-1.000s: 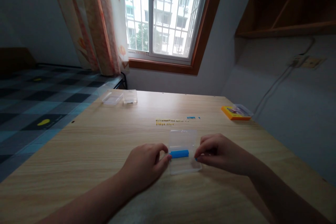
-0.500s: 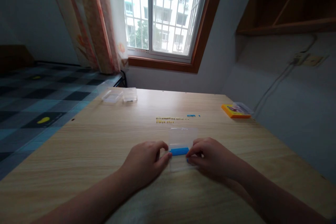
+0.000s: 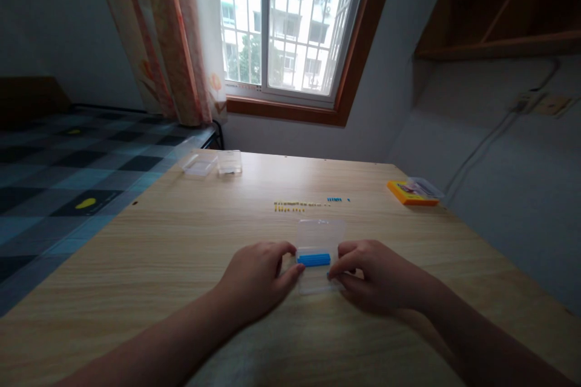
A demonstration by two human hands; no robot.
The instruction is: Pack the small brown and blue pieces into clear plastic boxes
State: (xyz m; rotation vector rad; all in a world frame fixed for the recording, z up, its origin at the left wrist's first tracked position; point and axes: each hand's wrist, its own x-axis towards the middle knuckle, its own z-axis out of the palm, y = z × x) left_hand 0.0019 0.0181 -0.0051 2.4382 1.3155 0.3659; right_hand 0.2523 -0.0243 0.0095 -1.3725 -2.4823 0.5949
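A clear plastic box (image 3: 313, 284) with its lid (image 3: 320, 232) raised lies on the table in front of me. Inside it sits a neat row of blue sticks (image 3: 313, 260). My left hand (image 3: 261, 272) is at the box's left side, thumb and index finger bent around the edge. At the right front part of the box, my right hand (image 3: 370, 272) is closed, its fingertips pinching a small blue piece (image 3: 328, 276) that is mostly hidden.
Beyond the box, small yellow pieces (image 3: 288, 208) and small blue pieces (image 3: 334, 199) lie in rows on the wooden table (image 3: 181, 266). Two clear plastic containers (image 3: 230, 162) stand at the far left. An orange-yellow box (image 3: 411, 193) sits near the right edge.
My right fingertips have drawn slightly away from the right end of the blue row, which shows more fully. My left hand stays at the box's edge. The view has shifted a little.
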